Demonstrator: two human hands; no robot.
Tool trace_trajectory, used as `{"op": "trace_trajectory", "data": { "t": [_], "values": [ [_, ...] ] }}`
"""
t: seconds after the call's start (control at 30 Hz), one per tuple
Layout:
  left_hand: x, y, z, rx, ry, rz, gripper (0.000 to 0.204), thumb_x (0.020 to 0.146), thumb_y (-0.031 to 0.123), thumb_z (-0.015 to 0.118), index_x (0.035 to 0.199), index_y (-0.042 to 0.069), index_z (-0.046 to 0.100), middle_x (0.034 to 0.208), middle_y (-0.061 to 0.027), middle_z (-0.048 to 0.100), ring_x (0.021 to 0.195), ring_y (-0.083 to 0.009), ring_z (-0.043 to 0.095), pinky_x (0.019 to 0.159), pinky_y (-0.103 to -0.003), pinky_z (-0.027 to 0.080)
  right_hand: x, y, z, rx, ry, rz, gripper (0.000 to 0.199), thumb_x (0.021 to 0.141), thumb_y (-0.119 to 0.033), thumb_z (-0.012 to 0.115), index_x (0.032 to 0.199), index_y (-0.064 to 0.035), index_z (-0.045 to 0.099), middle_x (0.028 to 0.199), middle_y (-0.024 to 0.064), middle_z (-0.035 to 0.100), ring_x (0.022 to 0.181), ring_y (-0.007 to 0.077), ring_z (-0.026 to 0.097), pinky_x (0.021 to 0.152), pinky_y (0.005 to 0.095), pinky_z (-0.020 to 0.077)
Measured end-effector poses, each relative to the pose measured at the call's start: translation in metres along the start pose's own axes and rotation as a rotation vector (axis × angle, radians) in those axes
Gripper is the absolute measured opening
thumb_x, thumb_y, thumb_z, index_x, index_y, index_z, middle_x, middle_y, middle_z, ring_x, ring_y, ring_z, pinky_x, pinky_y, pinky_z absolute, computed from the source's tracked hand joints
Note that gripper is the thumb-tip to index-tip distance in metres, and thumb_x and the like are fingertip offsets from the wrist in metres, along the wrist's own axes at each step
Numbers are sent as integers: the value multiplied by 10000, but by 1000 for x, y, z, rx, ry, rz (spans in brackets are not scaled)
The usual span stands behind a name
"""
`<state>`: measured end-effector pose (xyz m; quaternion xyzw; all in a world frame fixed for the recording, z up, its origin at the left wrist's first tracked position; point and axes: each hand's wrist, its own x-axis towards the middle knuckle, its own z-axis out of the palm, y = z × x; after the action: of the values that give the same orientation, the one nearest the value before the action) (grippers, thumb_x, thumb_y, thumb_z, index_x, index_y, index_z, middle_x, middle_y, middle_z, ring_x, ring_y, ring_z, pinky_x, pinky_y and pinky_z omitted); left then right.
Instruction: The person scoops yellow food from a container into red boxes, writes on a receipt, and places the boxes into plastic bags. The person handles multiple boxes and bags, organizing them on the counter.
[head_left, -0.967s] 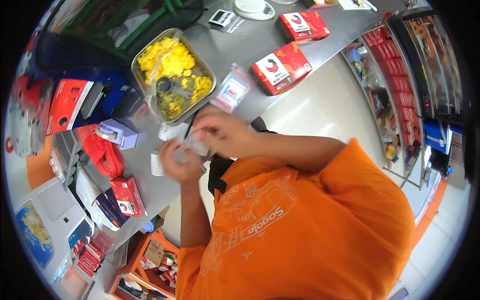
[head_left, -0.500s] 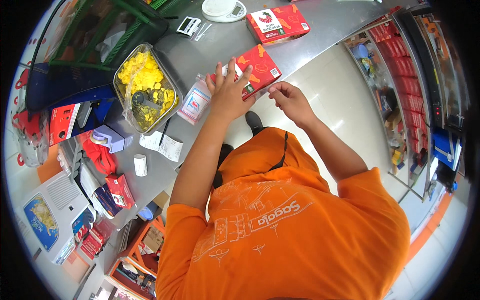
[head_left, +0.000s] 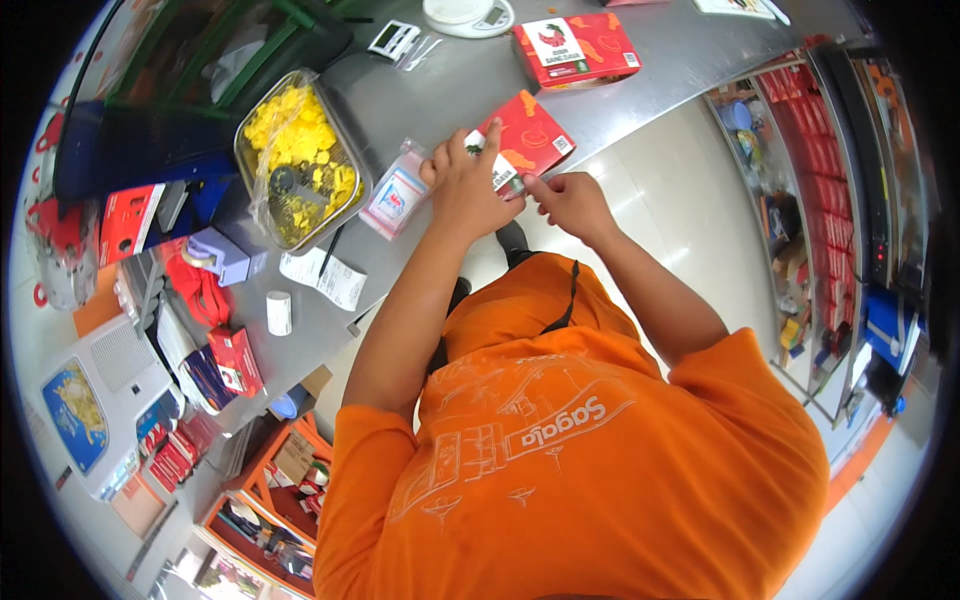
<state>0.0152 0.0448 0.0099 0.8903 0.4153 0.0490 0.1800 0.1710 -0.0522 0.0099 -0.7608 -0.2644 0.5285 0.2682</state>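
A red cardboard food box (head_left: 540, 132) with orange and white print lies near the front edge of the metal table. My left hand (head_left: 468, 195) lies over its left end, holding it with curled fingers. At the box's near side is my right hand (head_left: 575, 205), its thumb and fingers pinched together against the lower edge. Whatever is between those fingertips is too small to make out. Left of my left hand lies a clear plastic pack (head_left: 396, 198) with a blue and red label.
A second red box (head_left: 577, 50) sits farther back, beside a white scale (head_left: 470, 15) and a small timer (head_left: 393, 40). Leftward stand a clear tub of yellow food (head_left: 300, 130), a purple tape dispenser (head_left: 225, 255), a receipt (head_left: 340, 284) and a paper roll (head_left: 279, 313). Shelves (head_left: 790, 200) line the right.
My right hand has moved left and now touches the near edge of the box. The fingers of my left hand have curled in from a wider spread. The view has shifted slightly.
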Motion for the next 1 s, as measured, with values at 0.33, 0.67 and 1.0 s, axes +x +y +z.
{"op": "trace_trajectory", "data": {
  "t": [0.33,0.67,1.0],
  "values": [
    [-98,18,-51,-290,148,-62,1049,624,463,857,1544,172,445,1391,-225,452,1287,-412,416,1037,-537,285,-34,53,-14,-444,183,-754,336,821,-313,867,818,2,752,737,134,728,635,202,691,605,343,537],
    [-350,-179,-160,-19,338,-589,1071,629,415,890,1572,225,418,1413,-228,455,1302,-423,456,1031,-607,334,-88,-73,149,-262,-504,-1037,146,857,-133,826,899,-42,721,800,68,684,668,153,647,604,286,525],
    [-423,-432,-175,182,260,-596,1053,731,382,869,1611,142,341,1560,-329,358,1432,-491,383,1154,-580,330,-61,-139,303,-141,-606,-887,263,925,-202,728,1127,-37,693,1022,113,694,828,208,673,758,329,555]
  ]
}}
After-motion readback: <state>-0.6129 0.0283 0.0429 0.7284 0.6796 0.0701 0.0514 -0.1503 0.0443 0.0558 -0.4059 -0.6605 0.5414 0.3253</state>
